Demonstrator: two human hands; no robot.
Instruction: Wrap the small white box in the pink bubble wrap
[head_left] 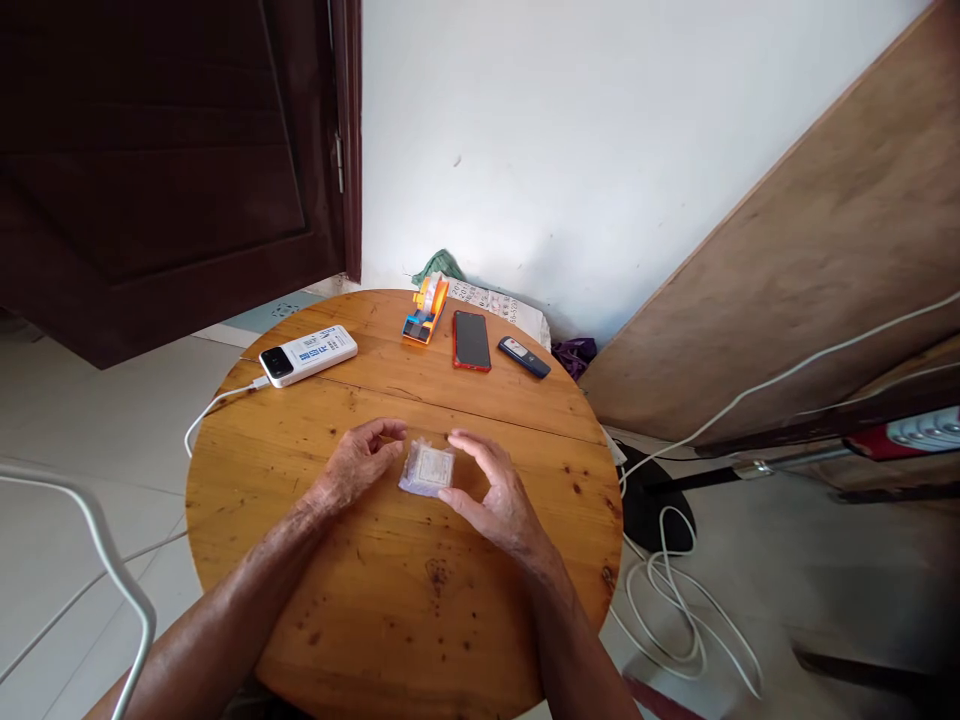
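A small packet in clear, purplish plastic wrap (430, 468) lies on the round wooden table (360, 600), with a whitish printed face on top. To its left, my left hand (364, 460) is held just off the packet, fingers curved and apart from the thumb, holding nothing. My right hand (495, 490) is on the packet's other side, thumb and fingers spread. The right thumb tip is at the packet's near right corner; whether it touches, I cannot tell.
Behind the hands are a white power bank (311, 355) with a cable, an orange tape dispenser (427, 310), a red-edged phone (471, 341) and a dark remote control (523, 357). A white wall (600, 150) rises beyond. Coiled white cable (694, 620) lies on the floor at right.
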